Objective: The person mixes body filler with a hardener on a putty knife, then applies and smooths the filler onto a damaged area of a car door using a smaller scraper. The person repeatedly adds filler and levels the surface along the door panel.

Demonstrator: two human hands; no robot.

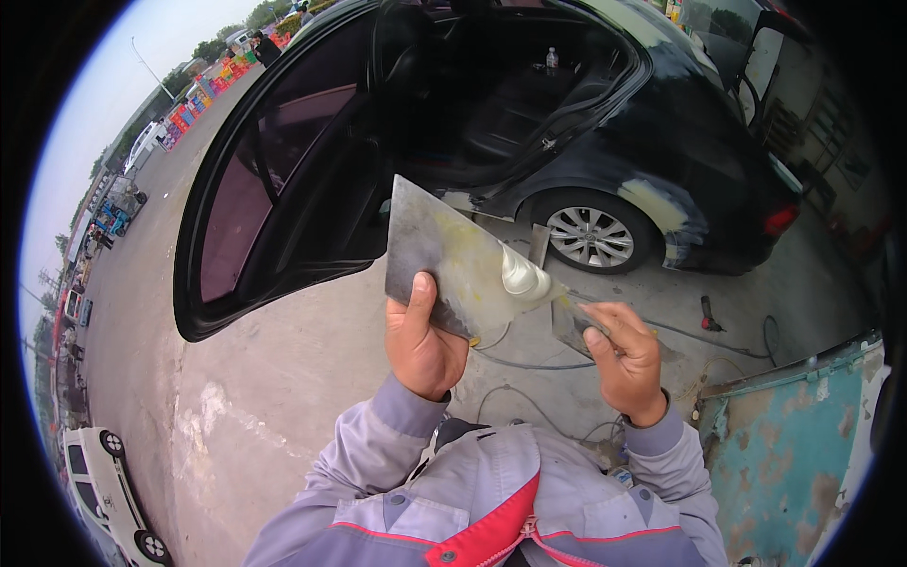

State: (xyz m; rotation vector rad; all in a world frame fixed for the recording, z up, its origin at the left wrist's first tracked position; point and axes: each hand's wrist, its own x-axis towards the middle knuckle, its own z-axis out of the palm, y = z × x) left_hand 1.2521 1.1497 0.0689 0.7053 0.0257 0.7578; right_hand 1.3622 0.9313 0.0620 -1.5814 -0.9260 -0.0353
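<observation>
My left hand [427, 340] grips a flat grey mixing board [439, 248] by its lower edge, the thumb lying on top. A mound of pale cream body filler [523, 276] sits near the board's right corner, and yellowish smears mark its face. In my right hand [624, 357] is a putty spreader [574, 326], pinched between thumb and fingers, its blade beside the board's right corner. Whether the blade touches the board I cannot tell. Beyond my hands stands a black car [699, 123] with its rear door [283, 180] open; pale filler patches [657, 203] cover the panel behind the wheel.
A red and black power tool [709, 315] and a dark hose [539, 365] lie on the concrete floor. At the lower right is a worn teal bench [779, 458]. A bottle [552, 59] stands inside the car. A white car [109, 491] is at the lower left.
</observation>
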